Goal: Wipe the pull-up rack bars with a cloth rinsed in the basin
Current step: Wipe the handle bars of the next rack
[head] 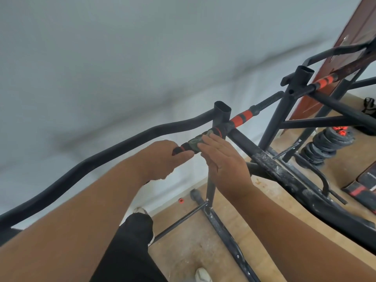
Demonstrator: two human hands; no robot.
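Cloth (pixel 195 143) (dark green) wrapped round handle (pixel 203 139), both hands (pixel 225 159) on it

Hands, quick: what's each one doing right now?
Left hand: curled round the end of the handle grip.
Right hand: open, straight fingers pressing the cloth against that grip.

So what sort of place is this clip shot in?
Probably a home workout room or a spare room used as one: a black pull-up rack with orange grips, a stack of weight plates on the wooden floor, and a plain white wall.
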